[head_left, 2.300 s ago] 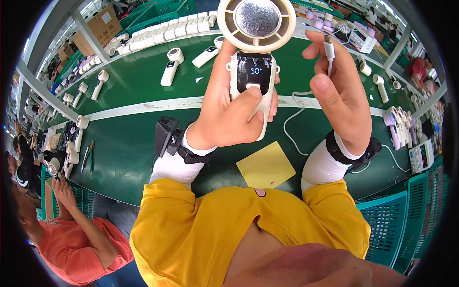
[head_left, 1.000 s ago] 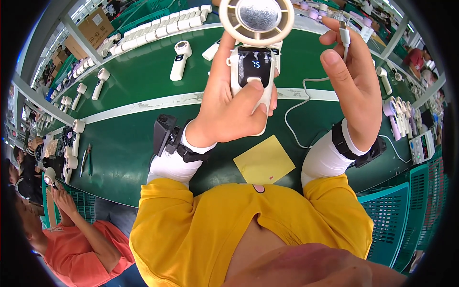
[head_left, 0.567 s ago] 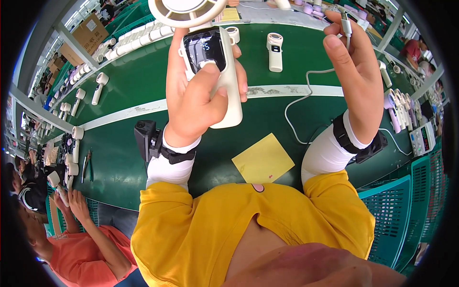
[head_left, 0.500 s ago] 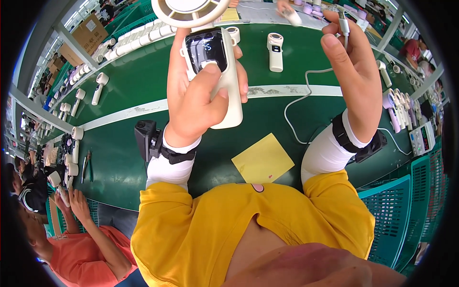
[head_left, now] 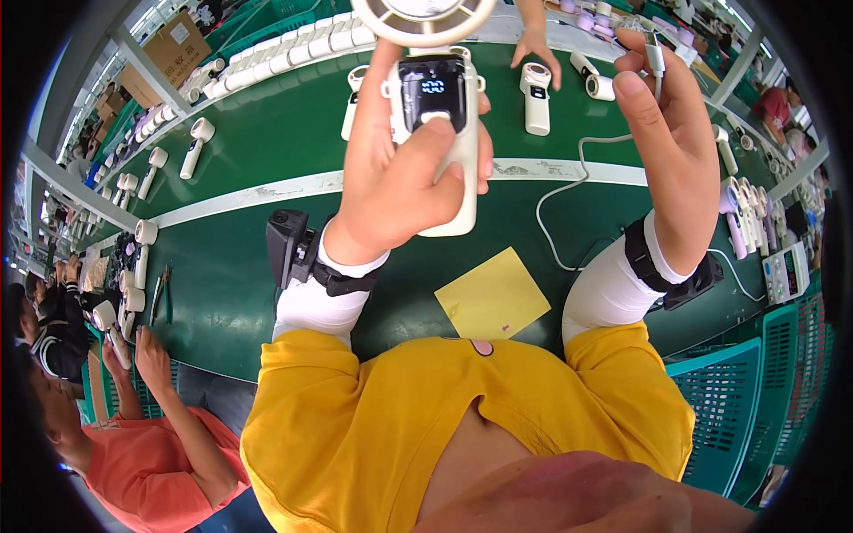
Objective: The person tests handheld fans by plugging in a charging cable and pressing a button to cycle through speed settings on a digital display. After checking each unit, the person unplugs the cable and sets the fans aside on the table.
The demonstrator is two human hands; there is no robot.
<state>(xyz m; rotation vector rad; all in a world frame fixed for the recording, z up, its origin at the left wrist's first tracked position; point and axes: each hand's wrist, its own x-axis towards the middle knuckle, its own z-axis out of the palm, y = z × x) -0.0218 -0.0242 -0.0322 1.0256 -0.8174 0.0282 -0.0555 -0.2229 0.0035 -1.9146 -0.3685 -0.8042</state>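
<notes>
My left hand point(head_left: 404, 182) is wrapped round a cream handheld fan point(head_left: 458, 209), its thumb on the pale button below a glossy black panel with a lit display. The fan's round head rises past the upper edge of the picture. On the right, my right hand point(head_left: 677, 151) is raised and closed on a white charging cable point(head_left: 656, 55), the metal plug pointing up between the fingers. The cord loops down to the table, apart from the fan. A yellow paper sheet point(head_left: 494, 293) lies between my forearms.
Another cream fan point(head_left: 537, 107) lies ahead, with a co-worker's hand point(head_left: 536, 51) over it. More fans line the green table point(head_left: 267, 311). A small meter point(head_left: 785, 271) stands at the right, near teal crates point(head_left: 715, 400). At left are pliers point(head_left: 160, 293) and a seated co-worker in orange.
My left hand has shifted right with the fan, and the display shows different lit marks. A co-worker's hand has come to the far fan; two cream fans appear right of it.
</notes>
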